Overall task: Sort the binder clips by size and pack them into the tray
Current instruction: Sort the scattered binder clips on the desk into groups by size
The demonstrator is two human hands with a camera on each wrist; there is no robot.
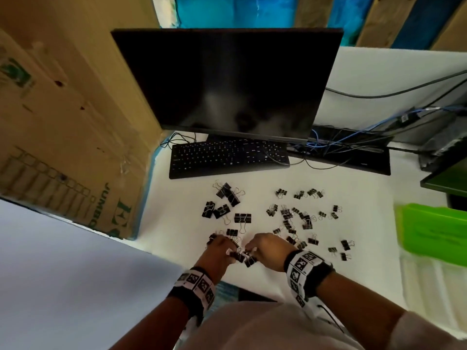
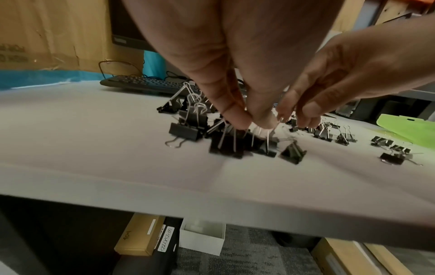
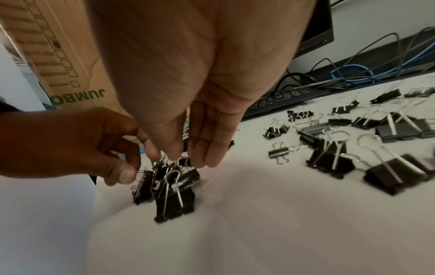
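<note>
Clips point(image 1: 243, 256) stood bunched on the bench point(image 1: 177, 223) directly beneath both hands, left hand point(image 1: 220, 245) and right hand point(image 1: 269, 246) each pinching upright wire handles, tray point(image 1: 434, 228) lying well rightward.

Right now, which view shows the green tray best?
Head view: the tray sits at the desk's right edge, most of its top visible though blurred. Left wrist catches only a corner beyond the clips. Right wrist doesn't show it.

Before you: black binder clips point(image 1: 242, 218) with silver wire handles on the white table point(image 1: 177, 218), a lime-green tray point(image 1: 434, 231), a black keyboard point(image 1: 227, 157), black-and-white patterned wristbands point(image 1: 302, 267).
</note>
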